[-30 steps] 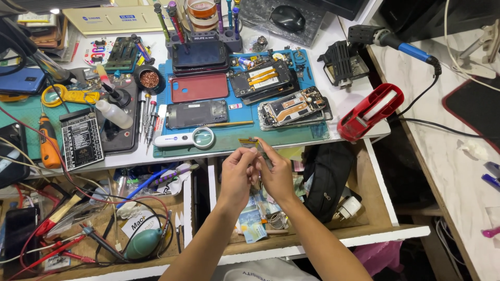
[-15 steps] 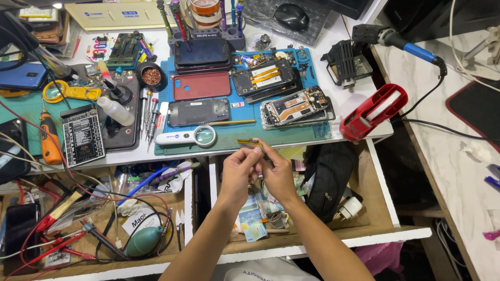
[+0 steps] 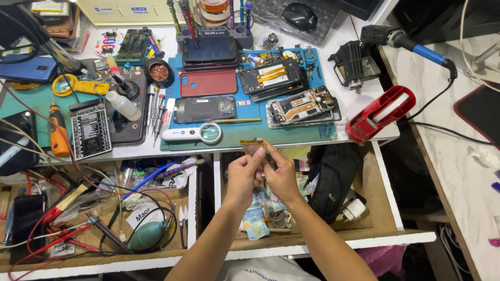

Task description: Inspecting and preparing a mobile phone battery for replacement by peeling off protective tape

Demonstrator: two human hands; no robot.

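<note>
Both of my hands meet over the open right drawer (image 3: 383, 192), just below the desk edge. My left hand (image 3: 242, 174) and my right hand (image 3: 281, 174) pinch one small, thin, flat part (image 3: 252, 146) with a brownish flex strip; its top edge pokes out above my fingertips. A slim tool seems to lie between my right fingers, but I cannot tell for sure. On the blue mat (image 3: 245, 130) above lie opened phones (image 3: 299, 105), a red back cover (image 3: 208, 82), a dark back cover (image 3: 204, 108) and a white magnifier (image 3: 194, 134).
A red tape dispenser (image 3: 380, 114) sits at the desk's right corner near a soldering iron (image 3: 411, 44). The right drawer holds a black pouch (image 3: 333, 179) and banknotes (image 3: 255, 218). The left drawer (image 3: 104, 208) is full of cables, probes and a teal blower (image 3: 148, 235).
My hands have stayed over the right drawer, holding the small part; the fingers shifted only slightly.
</note>
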